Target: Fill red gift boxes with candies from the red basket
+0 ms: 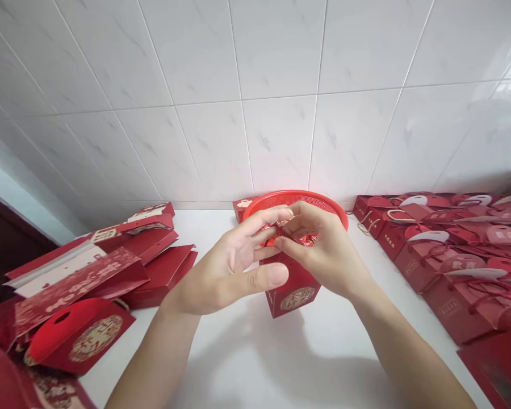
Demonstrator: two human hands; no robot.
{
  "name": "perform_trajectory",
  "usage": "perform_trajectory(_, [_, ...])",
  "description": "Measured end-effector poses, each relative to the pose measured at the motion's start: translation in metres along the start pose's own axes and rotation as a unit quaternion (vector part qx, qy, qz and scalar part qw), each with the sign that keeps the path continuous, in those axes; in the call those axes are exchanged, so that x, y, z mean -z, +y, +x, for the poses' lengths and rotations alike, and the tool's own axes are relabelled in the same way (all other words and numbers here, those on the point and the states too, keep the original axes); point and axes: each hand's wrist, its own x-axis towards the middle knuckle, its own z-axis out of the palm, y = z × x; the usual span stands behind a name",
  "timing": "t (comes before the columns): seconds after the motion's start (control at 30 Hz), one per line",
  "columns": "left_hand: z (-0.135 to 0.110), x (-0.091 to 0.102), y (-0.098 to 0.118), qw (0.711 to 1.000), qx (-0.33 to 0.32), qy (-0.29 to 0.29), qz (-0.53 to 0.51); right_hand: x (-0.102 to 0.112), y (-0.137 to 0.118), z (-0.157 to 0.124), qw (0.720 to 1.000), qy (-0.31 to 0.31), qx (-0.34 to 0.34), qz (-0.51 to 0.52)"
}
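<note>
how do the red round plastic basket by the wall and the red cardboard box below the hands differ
The red round plastic basket has a curved rim, while the red cardboard box has straight edges and corners. The basket's side is perforated; the box's front is solid, with a round pale emblem. Both are red and partly hidden.

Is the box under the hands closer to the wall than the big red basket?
No, the big red basket sits behind the box, nearer the tiled wall.
</note>
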Motion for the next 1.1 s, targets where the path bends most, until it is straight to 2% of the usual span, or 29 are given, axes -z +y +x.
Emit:
perform_trajectory(0.1, [0.001, -0.005, -0.001, 0.994, -0.006, 0.048, 0.098, -0.005, -0.001, -0.003, 0.999, 0.041, 0.026, -0.011])
perform_trajectory(0.2, [0.004, -0.007, -0.005, 0.969, -0.012, 0.104, 0.222, -0.006, 0.000, -0.002, 0.998, 0.053, 0.043, 0.004])
perform_trajectory(0.27, [0.007, -0.006, -0.008, 0.955, -0.005, 0.112, 0.274, -0.005, 0.000, 0.000, 0.997, 0.063, 0.051, 0.012])
perform_trajectory(0.4, [0.012, 0.000, -0.015, 0.946, 0.026, 0.100, 0.306, -0.003, 0.000, 0.003, 0.995, 0.073, 0.064, 0.037])
perform_trajectory(0.53, [0.018, 0.003, -0.022, 0.945, 0.029, 0.073, 0.317, 0.000, 0.004, 0.011, 0.996, 0.051, 0.059, 0.041])
perform_trajectory(0.63, [0.020, 0.002, -0.026, 0.937, -0.016, 0.131, 0.322, 0.013, 0.002, 0.028, 0.998, 0.034, 0.048, 0.016])
perform_trajectory(0.73, [0.021, -0.001, -0.026, 0.917, -0.089, 0.225, 0.318, 0.041, -0.014, 0.050, 0.997, 0.050, 0.036, -0.050])
perform_trajectory(0.83, [0.018, -0.004, -0.021, 0.905, -0.140, 0.254, 0.311, 0.084, -0.043, 0.071, 0.984, 0.095, 0.016, -0.153])
perform_trajectory(0.9, [0.017, -0.004, -0.019, 0.907, -0.152, 0.234, 0.316, 0.118, -0.062, 0.080, 0.965, 0.122, 0.012, -0.233])
perform_trajectory(1.0, [0.014, -0.002, -0.019, 0.906, -0.174, 0.178, 0.344, 0.170, -0.084, 0.080, 0.922, 0.157, -0.022, -0.354])
perform_trajectory(1.1, [0.010, -0.001, -0.019, 0.908, -0.188, 0.048, 0.371, 0.222, -0.095, 0.064, 0.857, 0.195, -0.091, -0.467])
